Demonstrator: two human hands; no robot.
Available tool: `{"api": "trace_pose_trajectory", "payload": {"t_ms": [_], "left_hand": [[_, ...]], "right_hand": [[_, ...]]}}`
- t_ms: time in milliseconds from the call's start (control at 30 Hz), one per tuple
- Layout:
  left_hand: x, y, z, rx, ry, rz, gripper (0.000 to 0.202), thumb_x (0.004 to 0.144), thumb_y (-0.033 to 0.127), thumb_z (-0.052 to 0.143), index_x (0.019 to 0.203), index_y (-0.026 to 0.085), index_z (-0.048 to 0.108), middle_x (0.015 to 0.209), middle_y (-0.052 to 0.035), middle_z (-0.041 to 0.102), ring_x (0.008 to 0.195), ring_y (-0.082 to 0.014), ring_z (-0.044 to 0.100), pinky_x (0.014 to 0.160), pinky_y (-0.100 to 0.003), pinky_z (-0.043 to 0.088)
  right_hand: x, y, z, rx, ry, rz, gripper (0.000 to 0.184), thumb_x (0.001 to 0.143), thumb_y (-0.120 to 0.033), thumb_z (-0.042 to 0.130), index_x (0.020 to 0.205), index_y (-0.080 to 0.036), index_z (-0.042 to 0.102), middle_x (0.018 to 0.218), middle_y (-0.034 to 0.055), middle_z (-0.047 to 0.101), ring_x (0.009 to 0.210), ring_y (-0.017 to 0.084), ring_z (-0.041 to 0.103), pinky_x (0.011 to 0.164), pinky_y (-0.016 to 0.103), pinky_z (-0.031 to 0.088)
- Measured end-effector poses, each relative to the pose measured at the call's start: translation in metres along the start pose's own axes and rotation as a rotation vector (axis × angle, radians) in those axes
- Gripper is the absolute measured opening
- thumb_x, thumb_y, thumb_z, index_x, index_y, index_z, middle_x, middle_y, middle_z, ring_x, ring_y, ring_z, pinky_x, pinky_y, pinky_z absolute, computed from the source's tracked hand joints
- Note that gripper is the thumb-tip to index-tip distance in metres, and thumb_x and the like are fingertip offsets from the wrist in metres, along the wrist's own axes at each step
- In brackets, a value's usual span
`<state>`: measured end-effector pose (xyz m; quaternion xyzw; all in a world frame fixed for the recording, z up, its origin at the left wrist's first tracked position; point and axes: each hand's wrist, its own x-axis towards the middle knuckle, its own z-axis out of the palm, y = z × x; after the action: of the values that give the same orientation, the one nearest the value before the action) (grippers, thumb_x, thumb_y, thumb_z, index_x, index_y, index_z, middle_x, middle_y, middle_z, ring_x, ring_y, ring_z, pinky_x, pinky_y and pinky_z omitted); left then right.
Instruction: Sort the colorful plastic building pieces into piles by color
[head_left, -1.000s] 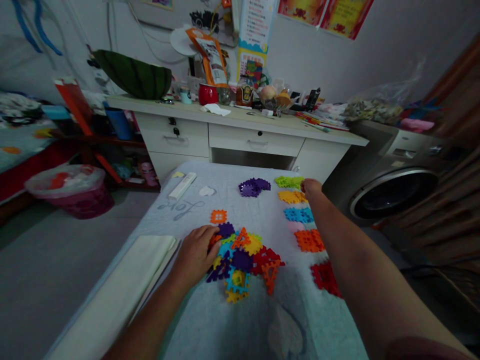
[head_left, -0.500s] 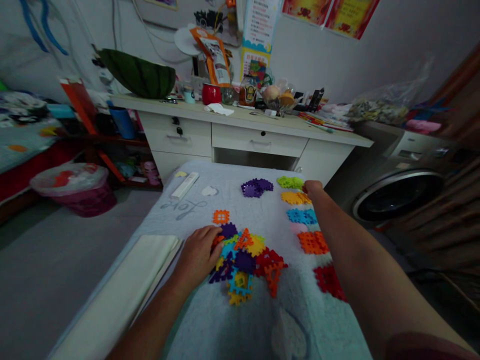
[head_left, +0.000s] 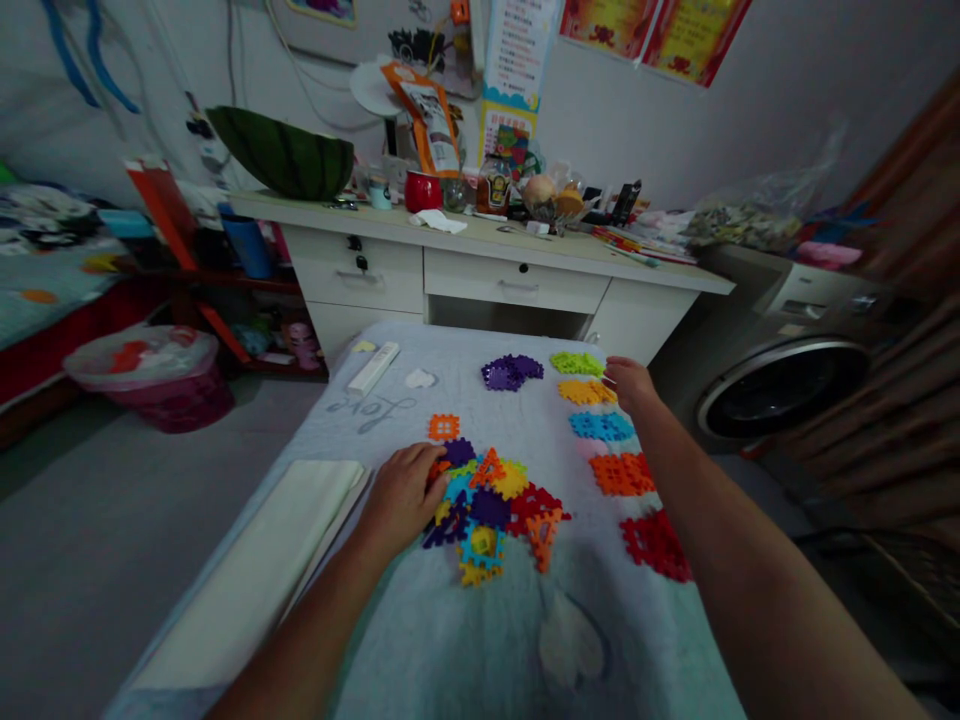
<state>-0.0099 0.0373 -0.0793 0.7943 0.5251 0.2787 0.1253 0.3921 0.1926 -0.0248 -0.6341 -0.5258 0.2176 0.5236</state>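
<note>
My left hand (head_left: 405, 495) rests at the left edge of a mixed pile of toothed plastic building pieces (head_left: 491, 508). Its thumb and fingers curl round an orange piece (head_left: 441, 466), partly hidden by them. Single-colour groups line the right side: green pieces (head_left: 576, 363), yellow pieces (head_left: 583, 391), blue pieces (head_left: 600, 426), orange pieces (head_left: 621, 474) and red pieces (head_left: 656, 545). My right hand (head_left: 628, 382) hovers beside the green and yellow groups, fingers slightly apart, nothing visible in them. Purple pieces (head_left: 512, 371) lie at the far middle; one orange square (head_left: 444, 427) sits above the pile.
A pale cloth (head_left: 450, 650) covers the table. Along its left side lie a folded white item (head_left: 255, 570) and a long white box (head_left: 373, 369). Behind stands a white desk (head_left: 360, 270) with clutter on top; a washing machine (head_left: 780, 340) is at the right.
My right hand has drawn slightly back from the green group and its fingers have loosened. The left hand stays by the pile. The view has shifted a little.
</note>
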Motion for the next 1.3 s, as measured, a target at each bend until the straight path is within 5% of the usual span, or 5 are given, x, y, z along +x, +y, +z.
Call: {"api": "trace_pose_trajectory", "payload": {"t_ms": [200,300,533,967,1300], "left_hand": [[-0.001,0.001,0.0,-0.023,-0.003,-0.002,0.031,0.088,0.03,0.052,0.113,0.016,0.062,0.117,-0.0113,0.066,0.109,-0.0269,0.059,0.098,-0.043,0.045],[-0.001,0.001,0.001,-0.032,0.0,0.008,0.032,0.087,0.03,0.052,0.114,0.016,0.062,0.117,-0.0113,0.066,0.109,-0.0271,0.059,0.098,-0.043,0.045],[-0.001,0.001,0.003,-0.056,0.022,0.025,0.03,0.087,0.03,0.052,0.112,0.018,0.063,0.115,-0.0102,0.067,0.107,-0.0263,0.061,0.097,-0.044,0.046],[0.0,0.004,0.0,-0.056,0.005,0.015,0.03,0.087,0.033,0.05,0.11,0.019,0.063,0.114,-0.0098,0.067,0.107,-0.0263,0.061,0.096,-0.043,0.046],[-0.001,0.0,0.004,-0.045,0.006,0.03,0.033,0.087,0.037,0.05,0.112,0.019,0.062,0.116,-0.0093,0.067,0.107,-0.0265,0.06,0.097,-0.042,0.046]], "right_hand": [[-0.075,-0.039,0.016,0.152,-0.335,0.112,0.019,0.071,-0.027,0.063,0.089,-0.02,0.063,0.09,0.0042,0.069,0.077,0.015,0.064,0.07,0.029,0.052],[-0.12,-0.057,0.029,-0.016,-0.612,-0.058,0.02,0.076,-0.028,0.063,0.094,-0.02,0.067,0.095,0.0044,0.07,0.086,0.017,0.064,0.079,0.032,0.051],[-0.187,-0.071,0.063,-0.371,-0.814,-0.343,0.038,0.077,-0.015,0.067,0.115,-0.02,0.064,0.12,0.0085,0.065,0.107,0.021,0.06,0.093,0.036,0.047],[-0.192,-0.079,0.062,-0.415,-0.661,-0.478,0.022,0.084,-0.007,0.055,0.095,-0.017,0.07,0.097,0.0072,0.07,0.091,0.017,0.063,0.084,0.029,0.047],[-0.141,-0.042,-0.035,-0.183,-0.183,-0.079,0.017,0.077,-0.032,0.062,0.088,-0.019,0.063,0.068,-0.0014,0.059,0.061,0.014,0.052,0.058,0.025,0.04]]}}
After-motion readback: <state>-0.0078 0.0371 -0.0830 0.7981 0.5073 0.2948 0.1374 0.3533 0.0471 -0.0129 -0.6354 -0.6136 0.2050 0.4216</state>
